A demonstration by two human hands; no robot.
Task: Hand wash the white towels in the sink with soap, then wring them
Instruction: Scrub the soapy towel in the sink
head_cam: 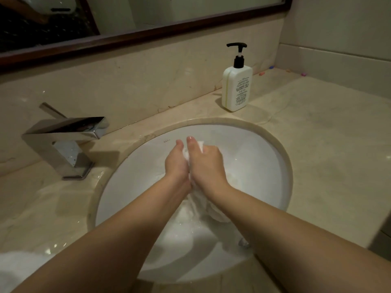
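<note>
Pressing together over the white sink [264, 157], left hand [176, 163] and right hand [206, 166] squeezed a white towel [198, 199] between them | fingers curled round the bunched cloth, its tail hanging toward the basin | soap bottle [236, 87] upright on tabletop [328, 144] behind | chrome faucet [65, 142] at left.

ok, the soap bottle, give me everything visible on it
The soap bottle is white, plastic-looking and flat-sided, with rounded shoulders and a black pump head whose nozzle points left. Small dark print, too small to read, covers the side facing us, and a pale yellowish seam runs down its left edge. It stands upright on the beige counter, behind the sink and against the backsplash. Nothing touches it.
</note>
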